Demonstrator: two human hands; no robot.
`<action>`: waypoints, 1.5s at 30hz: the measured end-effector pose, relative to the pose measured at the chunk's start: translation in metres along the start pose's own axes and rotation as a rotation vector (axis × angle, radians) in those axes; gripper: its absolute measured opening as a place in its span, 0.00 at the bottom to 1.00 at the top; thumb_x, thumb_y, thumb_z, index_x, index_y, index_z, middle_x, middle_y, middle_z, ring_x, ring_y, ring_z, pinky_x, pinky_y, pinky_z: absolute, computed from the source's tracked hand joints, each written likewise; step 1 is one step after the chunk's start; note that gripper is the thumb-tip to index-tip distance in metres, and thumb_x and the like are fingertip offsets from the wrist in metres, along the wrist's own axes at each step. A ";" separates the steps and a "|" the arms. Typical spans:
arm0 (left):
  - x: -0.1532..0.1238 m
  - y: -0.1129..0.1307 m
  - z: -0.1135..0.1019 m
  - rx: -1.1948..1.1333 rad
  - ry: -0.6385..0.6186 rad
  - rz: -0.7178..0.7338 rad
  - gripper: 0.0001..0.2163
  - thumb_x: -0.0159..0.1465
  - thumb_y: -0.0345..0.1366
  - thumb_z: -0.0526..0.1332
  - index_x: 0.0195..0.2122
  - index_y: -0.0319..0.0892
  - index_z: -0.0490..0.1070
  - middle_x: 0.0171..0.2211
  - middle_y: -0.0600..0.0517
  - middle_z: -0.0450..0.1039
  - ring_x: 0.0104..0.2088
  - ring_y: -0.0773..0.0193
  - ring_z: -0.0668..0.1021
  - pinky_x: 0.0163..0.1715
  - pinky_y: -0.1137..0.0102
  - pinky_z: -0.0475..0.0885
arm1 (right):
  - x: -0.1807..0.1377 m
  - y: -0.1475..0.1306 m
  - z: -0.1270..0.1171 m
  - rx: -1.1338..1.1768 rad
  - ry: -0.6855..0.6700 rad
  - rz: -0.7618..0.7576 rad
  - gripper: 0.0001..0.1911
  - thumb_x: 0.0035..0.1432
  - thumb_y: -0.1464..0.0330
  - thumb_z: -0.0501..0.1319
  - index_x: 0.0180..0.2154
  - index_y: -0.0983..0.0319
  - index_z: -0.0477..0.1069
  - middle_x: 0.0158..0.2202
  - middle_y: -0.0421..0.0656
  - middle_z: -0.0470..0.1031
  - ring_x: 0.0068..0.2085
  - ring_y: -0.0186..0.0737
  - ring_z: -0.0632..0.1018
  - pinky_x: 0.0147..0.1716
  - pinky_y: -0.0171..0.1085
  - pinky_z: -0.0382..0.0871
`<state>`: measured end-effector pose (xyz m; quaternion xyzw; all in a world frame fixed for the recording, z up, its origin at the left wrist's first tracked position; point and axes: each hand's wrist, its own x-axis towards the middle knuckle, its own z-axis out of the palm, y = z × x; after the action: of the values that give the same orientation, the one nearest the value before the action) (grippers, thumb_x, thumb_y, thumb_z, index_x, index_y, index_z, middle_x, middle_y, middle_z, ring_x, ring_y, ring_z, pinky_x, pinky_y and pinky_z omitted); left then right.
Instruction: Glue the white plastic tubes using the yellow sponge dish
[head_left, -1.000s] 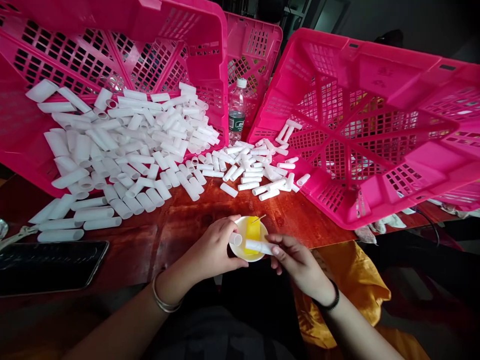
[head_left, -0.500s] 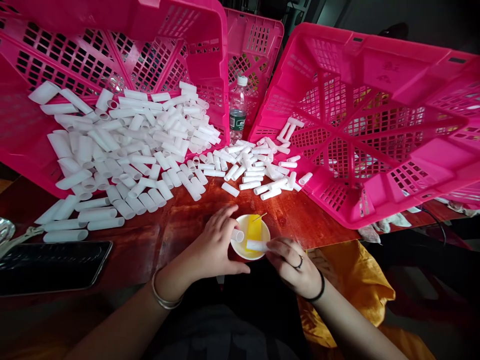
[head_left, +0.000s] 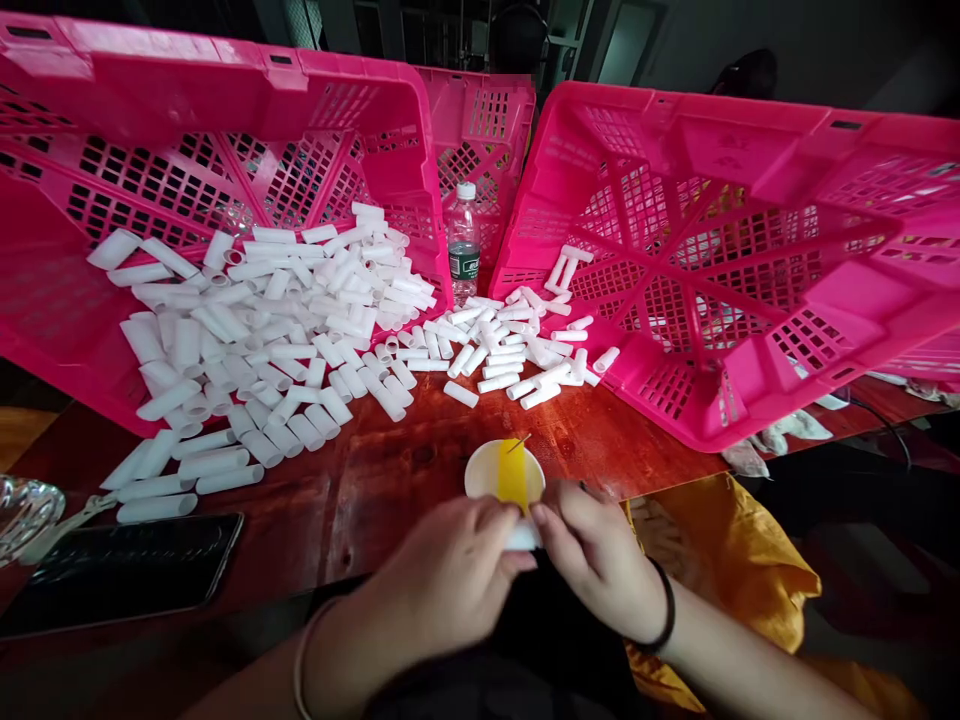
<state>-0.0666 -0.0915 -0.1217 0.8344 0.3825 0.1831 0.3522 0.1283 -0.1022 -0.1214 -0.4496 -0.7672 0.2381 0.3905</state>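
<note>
Pinching a white tube [head_left: 523, 536] between my left hand [head_left: 450, 575] and right hand [head_left: 596, 558], both closed on it, I hold it at six o'clock of the bowl [head_left: 480, 472]; loose tubes [head_left: 285, 320] lie heaped at eleven o'clock.

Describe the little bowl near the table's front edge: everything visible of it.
The bowl is small, round and white, plastic by the look, and stands upright on the red-brown wooden table. A yellow strip lies inside it, and a thin stick pokes out over the far rim. The left hand and right hand hide its near rim while pinching a white tube. Whether they touch the bowl cannot be told.
</note>
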 end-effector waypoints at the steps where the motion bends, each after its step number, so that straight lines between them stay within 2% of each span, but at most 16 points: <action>1: -0.003 0.008 0.009 -0.213 -0.105 -0.076 0.16 0.68 0.46 0.49 0.39 0.41 0.70 0.28 0.50 0.68 0.28 0.62 0.71 0.30 0.68 0.69 | -0.002 -0.004 0.000 -0.070 0.026 -0.116 0.11 0.63 0.70 0.52 0.28 0.59 0.65 0.21 0.39 0.67 0.23 0.35 0.71 0.24 0.34 0.67; 3: -0.008 0.021 0.027 -0.607 -0.385 -0.206 0.24 0.69 0.51 0.42 0.38 0.39 0.70 0.22 0.55 0.60 0.19 0.68 0.63 0.21 0.72 0.63 | -0.009 -0.011 -0.003 -0.124 0.040 -0.324 0.10 0.63 0.71 0.51 0.30 0.58 0.65 0.21 0.40 0.69 0.24 0.37 0.72 0.27 0.36 0.69; 5: -0.010 0.027 0.035 -0.754 -0.552 -0.206 0.27 0.68 0.54 0.39 0.40 0.38 0.70 0.21 0.55 0.59 0.18 0.69 0.61 0.18 0.73 0.61 | -0.021 -0.014 -0.013 -0.144 -0.018 -0.423 0.08 0.64 0.70 0.50 0.33 0.58 0.66 0.22 0.41 0.71 0.24 0.38 0.74 0.29 0.38 0.71; 7: -0.008 0.020 0.027 -0.553 -0.427 -0.083 0.24 0.66 0.54 0.48 0.48 0.40 0.69 0.31 0.49 0.68 0.28 0.63 0.71 0.28 0.69 0.70 | -0.036 -0.008 -0.033 -0.279 -0.112 -0.320 0.08 0.63 0.69 0.52 0.31 0.57 0.66 0.21 0.40 0.71 0.22 0.38 0.74 0.25 0.37 0.69; 9: -0.001 -0.005 0.001 -0.108 -0.063 0.009 0.20 0.65 0.47 0.55 0.55 0.45 0.65 0.47 0.43 0.69 0.46 0.53 0.72 0.47 0.60 0.69 | -0.049 0.005 -0.059 -0.513 -0.209 -0.091 0.09 0.62 0.66 0.56 0.28 0.56 0.67 0.18 0.39 0.70 0.18 0.38 0.72 0.18 0.37 0.64; 11: 0.009 -0.042 -0.033 0.326 0.263 -0.039 0.17 0.66 0.33 0.49 0.54 0.45 0.67 0.53 0.43 0.66 0.54 0.48 0.67 0.56 0.53 0.63 | -0.053 0.023 -0.083 -0.711 -0.244 0.088 0.07 0.59 0.63 0.60 0.29 0.56 0.70 0.20 0.42 0.72 0.20 0.42 0.73 0.18 0.39 0.63; 14: 0.025 -0.102 -0.081 0.622 0.298 -0.141 0.19 0.60 0.25 0.49 0.49 0.42 0.72 0.48 0.43 0.66 0.49 0.50 0.70 0.53 0.55 0.66 | -0.026 0.049 -0.091 -0.817 -0.255 0.133 0.07 0.60 0.65 0.58 0.36 0.59 0.74 0.34 0.52 0.77 0.33 0.50 0.78 0.30 0.43 0.70; 18: 0.041 -0.136 -0.103 0.619 0.086 -0.105 0.16 0.59 0.27 0.52 0.43 0.44 0.76 0.41 0.46 0.68 0.45 0.54 0.72 0.49 0.61 0.69 | 0.053 0.083 -0.048 -0.836 -0.304 0.194 0.18 0.61 0.80 0.49 0.47 0.66 0.71 0.44 0.53 0.74 0.43 0.44 0.77 0.44 0.39 0.69; 21: 0.039 -0.124 -0.096 0.545 0.038 -0.063 0.11 0.59 0.32 0.57 0.39 0.45 0.76 0.39 0.48 0.68 0.44 0.55 0.72 0.48 0.60 0.69 | 0.094 0.106 -0.022 -0.835 -0.332 0.192 0.18 0.62 0.78 0.50 0.50 0.65 0.71 0.47 0.54 0.72 0.46 0.48 0.75 0.46 0.41 0.68; 23: 0.030 -0.110 -0.086 0.448 0.074 -0.049 0.09 0.59 0.36 0.59 0.39 0.45 0.75 0.41 0.49 0.70 0.45 0.55 0.72 0.49 0.60 0.68 | 0.098 0.114 -0.020 -0.822 -0.323 0.180 0.17 0.63 0.76 0.51 0.51 0.65 0.70 0.50 0.55 0.70 0.49 0.51 0.74 0.47 0.43 0.68; 26: 0.009 -0.093 -0.072 0.221 0.206 -0.113 0.10 0.62 0.41 0.58 0.42 0.44 0.71 0.43 0.48 0.72 0.45 0.56 0.74 0.49 0.60 0.70 | 0.070 0.110 -0.033 -0.776 -0.271 0.202 0.18 0.66 0.73 0.49 0.55 0.68 0.65 0.47 0.56 0.72 0.44 0.49 0.76 0.44 0.43 0.70; 29: -0.011 -0.086 -0.057 -0.105 0.278 -0.231 0.12 0.62 0.44 0.58 0.43 0.45 0.67 0.45 0.48 0.74 0.46 0.56 0.76 0.47 0.61 0.72 | 0.031 0.090 -0.042 -0.432 -0.248 0.092 0.19 0.68 0.68 0.48 0.57 0.64 0.63 0.42 0.51 0.76 0.39 0.43 0.78 0.40 0.40 0.73; 33: -0.020 -0.086 -0.041 -0.392 0.301 -0.284 0.14 0.61 0.42 0.60 0.45 0.44 0.63 0.44 0.46 0.76 0.44 0.55 0.79 0.44 0.62 0.75 | 0.001 0.069 -0.023 -0.119 -0.230 -0.093 0.21 0.68 0.71 0.48 0.61 0.58 0.60 0.50 0.49 0.74 0.50 0.42 0.76 0.48 0.41 0.73; 38: -0.020 -0.095 -0.033 0.129 0.248 -0.205 0.15 0.62 0.35 0.55 0.50 0.46 0.70 0.46 0.47 0.73 0.47 0.55 0.77 0.49 0.60 0.72 | -0.002 0.074 0.008 -0.256 0.011 -0.127 0.19 0.64 0.76 0.51 0.55 0.62 0.66 0.47 0.53 0.72 0.47 0.45 0.76 0.46 0.44 0.75; 42: -0.022 -0.095 -0.032 0.481 0.190 -0.194 0.17 0.61 0.28 0.50 0.47 0.42 0.73 0.45 0.43 0.72 0.45 0.51 0.76 0.47 0.55 0.72 | 0.000 0.075 0.003 -0.231 -0.056 -0.213 0.13 0.63 0.76 0.53 0.47 0.62 0.70 0.43 0.50 0.71 0.44 0.44 0.76 0.42 0.43 0.76; 45: -0.022 -0.088 -0.030 0.515 0.219 -0.197 0.15 0.63 0.29 0.49 0.46 0.39 0.71 0.46 0.41 0.72 0.47 0.47 0.75 0.48 0.50 0.71 | -0.001 0.072 -0.001 -0.129 -0.088 -0.101 0.12 0.63 0.73 0.55 0.49 0.62 0.67 0.42 0.49 0.73 0.42 0.41 0.77 0.40 0.39 0.77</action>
<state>-0.1425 -0.0548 -0.1660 0.8305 0.5311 0.1340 0.1012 0.1656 -0.0682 -0.1724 -0.4236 -0.8192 0.1878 0.3380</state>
